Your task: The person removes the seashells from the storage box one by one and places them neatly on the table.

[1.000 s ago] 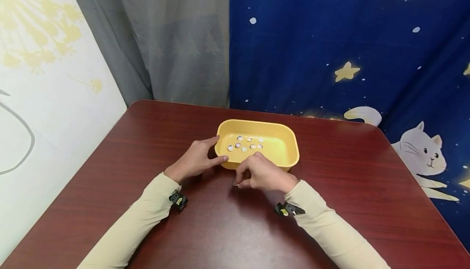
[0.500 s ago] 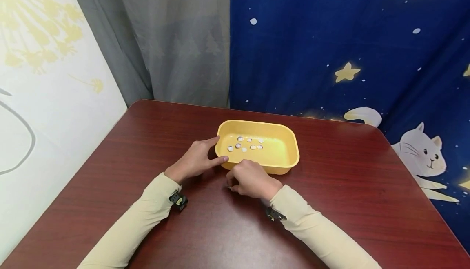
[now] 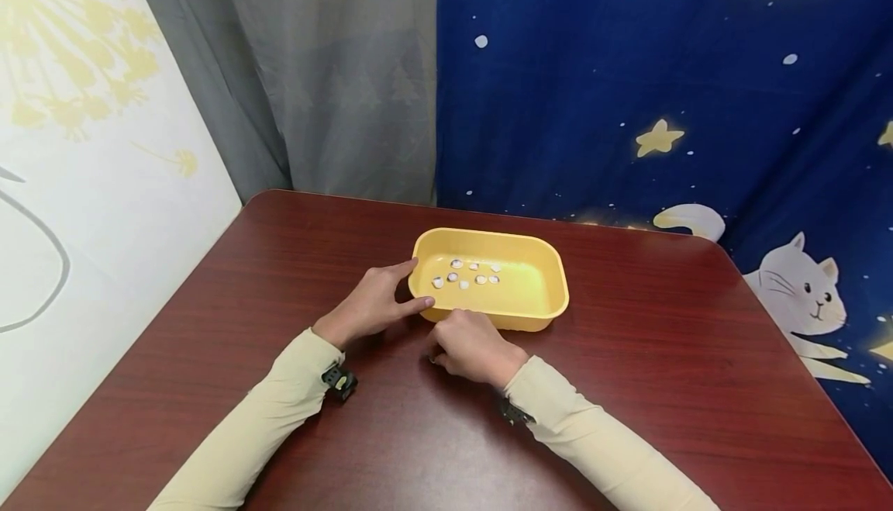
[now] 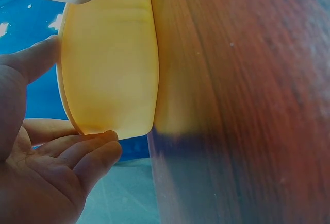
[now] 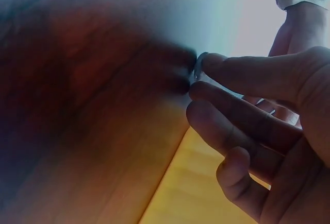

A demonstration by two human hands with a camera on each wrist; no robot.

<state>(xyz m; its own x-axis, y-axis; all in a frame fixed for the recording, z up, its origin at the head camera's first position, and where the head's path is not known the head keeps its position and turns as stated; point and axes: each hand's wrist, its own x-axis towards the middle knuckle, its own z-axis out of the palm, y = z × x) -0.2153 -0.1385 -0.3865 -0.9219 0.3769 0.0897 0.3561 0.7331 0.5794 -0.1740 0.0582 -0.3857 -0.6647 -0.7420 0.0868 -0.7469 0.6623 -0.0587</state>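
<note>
A yellow plastic basin (image 3: pixel 519 321) stands on the table, with several small whitish, dark-edged, shell-like pieces (image 3: pixel 456 264) spread over its left half. My left hand (image 3: pixel 370 302) holds its left end, thumb on the near rim and fingers around the end wall. My right hand (image 3: pixel 470 346) is low over the table just in front of the basin's near wall. Between thumb and fingertips it pinches a small thin, greyish shell-like piece (image 5: pixel 199 67) at the tabletop. From the head view the right hand mostly hides this piece.
The dark red wooden table (image 3: pixel 328 232) has rounded far corners. Behind it hang a grey curtain (image 3: pixel 356 108) and a blue star-printed curtain (image 3: pixel 558 108). A white patterned panel (image 3: pixel 105 224) stands along the left side.
My right hand has moved left and slightly toward me along the basin's near side, still pinching the small piece. My left hand and the basin have stayed in place.
</note>
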